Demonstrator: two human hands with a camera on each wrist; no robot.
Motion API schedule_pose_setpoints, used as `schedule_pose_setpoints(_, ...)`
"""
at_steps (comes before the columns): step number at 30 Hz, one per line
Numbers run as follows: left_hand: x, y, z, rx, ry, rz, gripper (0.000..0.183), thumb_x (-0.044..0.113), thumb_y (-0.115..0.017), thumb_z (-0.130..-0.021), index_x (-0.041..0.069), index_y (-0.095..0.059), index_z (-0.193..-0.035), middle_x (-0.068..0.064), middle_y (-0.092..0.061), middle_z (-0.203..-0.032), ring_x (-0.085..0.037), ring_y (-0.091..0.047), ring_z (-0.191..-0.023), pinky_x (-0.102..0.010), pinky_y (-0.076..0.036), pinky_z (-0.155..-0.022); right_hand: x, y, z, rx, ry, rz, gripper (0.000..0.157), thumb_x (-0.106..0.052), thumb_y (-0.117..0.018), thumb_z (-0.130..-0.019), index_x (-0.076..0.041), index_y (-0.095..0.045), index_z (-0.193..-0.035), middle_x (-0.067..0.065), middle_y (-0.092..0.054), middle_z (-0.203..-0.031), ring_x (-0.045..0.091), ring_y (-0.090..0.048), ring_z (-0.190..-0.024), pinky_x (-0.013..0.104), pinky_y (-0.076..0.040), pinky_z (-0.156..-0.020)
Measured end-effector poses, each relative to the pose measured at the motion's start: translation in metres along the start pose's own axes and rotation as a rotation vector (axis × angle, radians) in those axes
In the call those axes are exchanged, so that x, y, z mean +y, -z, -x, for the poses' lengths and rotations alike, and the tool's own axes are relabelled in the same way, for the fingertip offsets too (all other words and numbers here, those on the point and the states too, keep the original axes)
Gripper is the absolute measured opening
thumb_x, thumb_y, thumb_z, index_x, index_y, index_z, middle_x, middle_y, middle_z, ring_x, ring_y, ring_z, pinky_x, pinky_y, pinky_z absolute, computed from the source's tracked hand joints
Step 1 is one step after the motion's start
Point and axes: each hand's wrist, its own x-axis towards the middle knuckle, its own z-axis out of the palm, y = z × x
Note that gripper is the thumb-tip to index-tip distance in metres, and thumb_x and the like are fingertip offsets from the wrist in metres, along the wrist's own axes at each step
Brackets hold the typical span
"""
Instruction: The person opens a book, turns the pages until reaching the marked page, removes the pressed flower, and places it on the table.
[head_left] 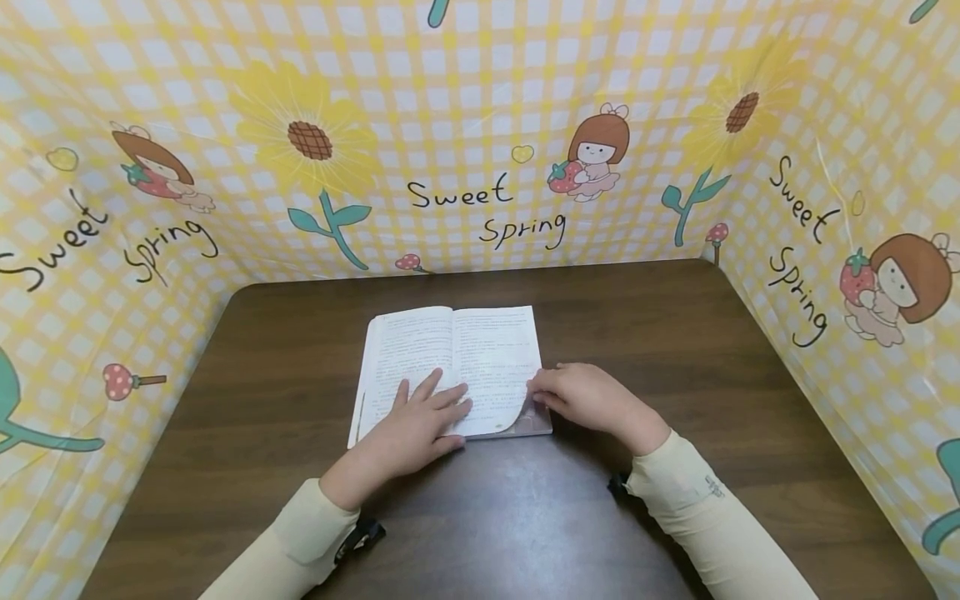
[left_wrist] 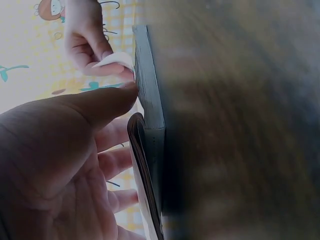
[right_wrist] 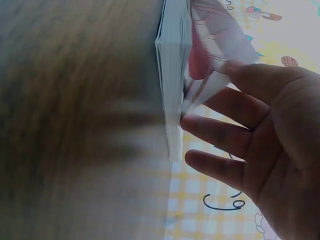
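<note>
An open book (head_left: 491, 337) with printed text lies on the table. My left hand (head_left: 408, 429) rests with spread, straight fingers on the lower middle of its pages. At the right edge, my right hand (head_left: 592, 396) pinches a page (head_left: 510, 404) between thumb and fingers, and the lower right corner curls up. Beneath that corner a greyish page (head_left: 534, 424) shows. In the right wrist view the lifted page (right_wrist: 217, 47) bends away from the page block (right_wrist: 175, 55), its underside showing pink and red areas. The left wrist view shows my left thumb by the book's lower edge.
A dark brown wooden table (head_left: 262, 400) carries the book. Yellow checked cloth walls (head_left: 465, 100) with printed flowers and figures enclose its back and sides. Dark straps (head_left: 360, 537) show at both cream sleeves (head_left: 300, 529).
</note>
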Motion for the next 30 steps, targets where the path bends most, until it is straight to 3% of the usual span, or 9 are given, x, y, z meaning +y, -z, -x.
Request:
schedule_pose_setpoints(3, 0.0004, -0.0005, 0.0011, 0.010, 0.000, 0.008, 0.060, 0.051, -0.065, -0.098, 0.025, -0.054, -0.151, 0.001, -0.041, -0.163, -0.037, -0.018, -0.157, -0.077, -0.019, -0.113, -0.0003, -0.0014, 0.0000, 0.035, -0.037, 0.007, 0.007, -0.018, -0.069, -0.099, -0.022, -0.073, -0.104, -0.014, -0.065, -0.078, 0.002, -0.052, -0.064, 0.026, -0.050, -0.064)
schedule_pose_setpoints(11, 0.0046, -0.0024, 0.0006, 0.060, 0.031, 0.016, 0.065, 0.057, -0.070, -0.091, 0.025, -0.059, -0.146, 0.003, -0.046, -0.160, -0.035, -0.022, -0.156, -0.077, -0.023, -0.112, -0.0013, -0.0042, -0.0006, 0.133, -0.075, 0.060, 0.005, -0.022, -0.071, -0.098, -0.021, -0.070, -0.102, -0.014, -0.058, -0.068, 0.003, -0.045, -0.055, 0.025, -0.045, -0.058)
schedule_pose_setpoints(21, 0.0065, -0.0069, -0.0017, 0.135, 0.078, 0.028, 0.047, 0.050, -0.069, -0.095, 0.027, -0.069, -0.136, 0.006, -0.054, -0.153, -0.034, -0.029, -0.154, -0.076, -0.027, -0.111, -0.0053, -0.0029, -0.0025, 0.234, -0.067, 0.091, 0.006, -0.021, -0.073, -0.096, -0.020, -0.073, -0.102, -0.013, -0.069, -0.076, 0.001, -0.052, -0.059, 0.027, -0.051, -0.061)
schedule_pose_setpoints(30, 0.0071, -0.0051, -0.0003, 0.159, 0.069, 0.026, 0.036, 0.043, -0.063, -0.101, 0.028, -0.071, -0.133, 0.006, -0.056, -0.151, -0.035, -0.030, -0.153, -0.076, -0.028, -0.110, -0.0097, 0.0005, -0.0046, 0.367, -0.040, 0.088, 0.009, -0.023, -0.077, -0.094, -0.019, -0.073, -0.102, -0.011, -0.072, -0.079, 0.002, -0.059, -0.062, 0.029, -0.053, -0.061)
